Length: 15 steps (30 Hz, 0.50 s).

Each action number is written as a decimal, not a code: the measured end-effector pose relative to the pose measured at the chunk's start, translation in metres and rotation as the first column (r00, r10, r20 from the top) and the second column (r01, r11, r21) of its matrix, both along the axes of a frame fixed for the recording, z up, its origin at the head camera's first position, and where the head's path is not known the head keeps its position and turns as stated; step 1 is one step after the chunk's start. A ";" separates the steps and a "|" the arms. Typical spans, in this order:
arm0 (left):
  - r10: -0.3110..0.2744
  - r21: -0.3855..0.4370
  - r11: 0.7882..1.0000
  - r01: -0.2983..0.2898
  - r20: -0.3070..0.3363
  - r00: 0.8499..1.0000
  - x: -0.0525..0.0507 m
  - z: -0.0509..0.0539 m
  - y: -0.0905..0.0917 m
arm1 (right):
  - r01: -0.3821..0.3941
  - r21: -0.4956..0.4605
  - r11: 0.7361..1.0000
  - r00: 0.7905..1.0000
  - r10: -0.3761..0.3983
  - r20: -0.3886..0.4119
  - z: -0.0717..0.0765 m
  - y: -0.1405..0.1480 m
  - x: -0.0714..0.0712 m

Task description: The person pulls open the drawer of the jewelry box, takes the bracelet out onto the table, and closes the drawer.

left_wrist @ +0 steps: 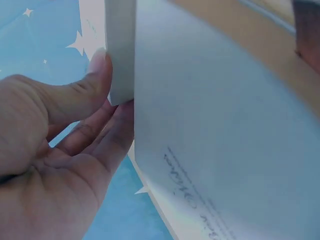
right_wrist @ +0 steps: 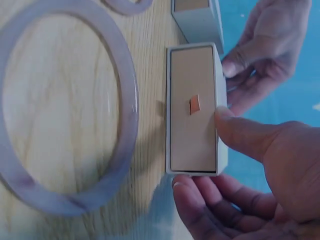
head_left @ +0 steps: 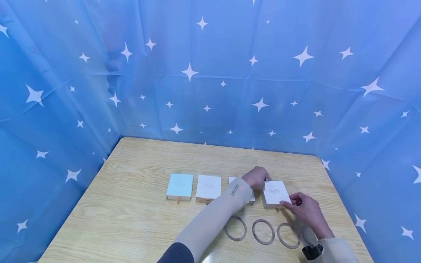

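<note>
The rightmost white drawer box (head_left: 276, 192) lies on the table between both hands. My left hand (head_left: 257, 178) holds it at its left rear; in the left wrist view the thumb (left_wrist: 100, 75) lies against its edge, the other fingers partly hidden. With the right hand (head_left: 306, 210) I grip its front right corner, thumb on the lid and fingers along the right side. An orange ribbon tab (right_wrist: 194, 104) shows on the tan drawer front. A second white box (head_left: 251, 197), partly covered by the left forearm, stands just left of it.
Further left sit another white box (head_left: 208, 187) and a light blue box (head_left: 179, 185). In front is a row of several pale bangles (head_left: 254, 239); the right wrist overlaps the last. A blue star-patterned curtain (head_left: 227, 65) surrounds the wooden table (head_left: 115, 204).
</note>
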<state>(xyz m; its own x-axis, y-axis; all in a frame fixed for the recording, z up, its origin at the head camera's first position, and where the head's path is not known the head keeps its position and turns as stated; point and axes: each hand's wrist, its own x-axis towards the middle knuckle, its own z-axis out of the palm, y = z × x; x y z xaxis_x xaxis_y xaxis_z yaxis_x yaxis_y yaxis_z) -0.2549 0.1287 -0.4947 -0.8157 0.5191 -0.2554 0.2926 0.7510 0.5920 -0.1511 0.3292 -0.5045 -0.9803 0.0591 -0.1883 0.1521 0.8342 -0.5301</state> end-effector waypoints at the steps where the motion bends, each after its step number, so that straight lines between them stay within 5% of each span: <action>1: 0.002 0.004 1.000 -0.002 0.000 1.000 -0.001 0.000 0.000 | 0.009 -0.001 1.000 1.000 -0.009 0.004 0.000 -0.001 0.001; 15: 0.045 0.041 0.998 -0.046 0.028 0.999 0.001 -0.001 0.001 | 0.050 -0.003 0.999 0.998 -0.050 0.031 0.002 -0.008 0.004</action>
